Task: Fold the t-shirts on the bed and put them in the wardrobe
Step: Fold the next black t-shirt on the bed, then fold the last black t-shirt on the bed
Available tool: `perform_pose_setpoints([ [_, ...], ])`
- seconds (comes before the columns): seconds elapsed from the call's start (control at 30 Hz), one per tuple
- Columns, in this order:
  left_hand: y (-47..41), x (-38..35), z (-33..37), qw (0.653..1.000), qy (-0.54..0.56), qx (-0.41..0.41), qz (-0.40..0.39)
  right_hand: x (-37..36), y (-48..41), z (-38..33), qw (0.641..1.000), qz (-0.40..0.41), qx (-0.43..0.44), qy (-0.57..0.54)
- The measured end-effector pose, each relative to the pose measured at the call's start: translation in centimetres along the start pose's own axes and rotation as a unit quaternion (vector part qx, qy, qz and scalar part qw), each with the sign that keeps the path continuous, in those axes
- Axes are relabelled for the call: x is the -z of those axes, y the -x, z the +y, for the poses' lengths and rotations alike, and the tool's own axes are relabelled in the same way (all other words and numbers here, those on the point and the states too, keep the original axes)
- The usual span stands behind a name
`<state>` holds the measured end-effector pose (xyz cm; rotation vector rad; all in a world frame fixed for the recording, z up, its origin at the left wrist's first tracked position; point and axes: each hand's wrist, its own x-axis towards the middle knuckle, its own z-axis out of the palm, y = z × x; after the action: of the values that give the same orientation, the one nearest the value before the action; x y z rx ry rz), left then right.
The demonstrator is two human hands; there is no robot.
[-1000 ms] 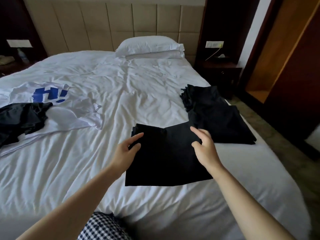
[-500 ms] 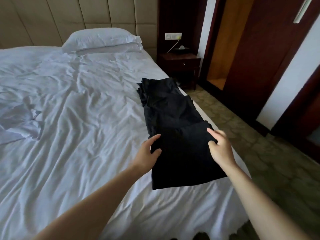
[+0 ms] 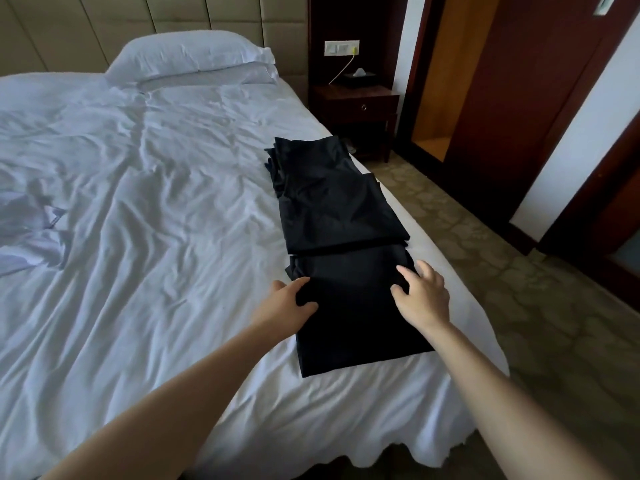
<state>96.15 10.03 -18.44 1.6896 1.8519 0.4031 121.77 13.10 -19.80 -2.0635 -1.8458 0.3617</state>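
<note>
A folded black t-shirt (image 3: 353, 320) lies flat near the bed's right edge, touching the near end of a stack of folded black t-shirts (image 3: 332, 202). My left hand (image 3: 287, 304) grips the shirt's left edge, thumb on top. On the shirt's right edge my right hand (image 3: 424, 296) holds on with curled fingers. A crumpled white t-shirt (image 3: 24, 233) is partly cut off at the left border. The wardrobe's open compartment (image 3: 446, 81) shows beyond the bed at the right, beside its dark wooden door (image 3: 526, 98).
The white rumpled bed (image 3: 156, 237) fills the left and middle, with a pillow (image 3: 187, 57) at the headboard. A dark nightstand (image 3: 356, 102) with a tissue box stands between bed and wardrobe. Patterned carpet (image 3: 519, 306) runs along the bed's right side.
Both hands carried the folded black shirt from the middle of the bed to the right and set it down against the black stack. My view turned right toward the wardrobe.
</note>
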Motion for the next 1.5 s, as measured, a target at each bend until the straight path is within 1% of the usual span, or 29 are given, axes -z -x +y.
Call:
perform_pose_setpoints([
  [0.07,0.6,0.6,0.1,1.0,-0.008,-0.013,0.019,0.3,0.7,-1.0,0.999,0.029,0.037,-0.002],
  [0.1,0.8,1.1,0.0,0.999,-0.013,-0.018,0.028,0.5,1.0,-1.7,0.998,0.028,0.062,-0.003],
  [0.2,1.7,2.9,-1.1,0.998,-0.02,-0.019,0.059,0.7,2.0,-5.3,0.99,-0.013,0.134,-0.03],
  [0.3,2.9,5.3,-3.5,0.996,-0.021,-0.012,0.082,0.5,3.1,-10.4,0.979,-0.056,0.192,-0.051],
  [0.4,4.7,8.3,-6.8,0.993,-0.036,-0.011,0.109,-0.2,4.3,-16.2,0.962,-0.086,0.256,-0.032],
  [0.47,6.0,10.5,-9.1,0.989,-0.073,-0.007,0.132,-1.0,5.0,-20.0,0.951,-0.107,0.288,-0.024],
  [0.6,9.2,15.8,-14.5,0.977,-0.116,0.03,0.177,-3.0,6.6,-28.3,0.926,-0.141,0.35,-0.013],
  [0.7,11.9,19.6,-18.8,0.968,-0.137,0.068,0.198,-4.6,8.2,-34.4,0.905,-0.143,0.4,-0.006],
  [0.93,17.8,26.6,-28.5,0.944,-0.153,0.158,0.246,-9.0,12.7,-47.2,0.846,-0.171,0.503,0.028],
  [1.03,20.3,28.6,-33.1,0.934,-0.146,0.198,0.259,-11.3,15.0,-52.1,0.814,-0.193,0.546,0.053],
  [1.13,22.4,30.5,-37.5,0.926,-0.137,0.232,0.265,-13.7,16.8,-56.6,0.789,-0.215,0.572,0.07],
  [1.33,23.9,35.0,-44.4,0.908,-0.122,0.259,0.307,-18.3,18.1,-65.4,0.77,-0.229,0.592,0.059],
  [1.5,22.4,37.4,-50.3,0.897,-0.13,0.28,0.316,-22.9,17.6,-71.8,0.754,-0.242,0.607,0.069],
])
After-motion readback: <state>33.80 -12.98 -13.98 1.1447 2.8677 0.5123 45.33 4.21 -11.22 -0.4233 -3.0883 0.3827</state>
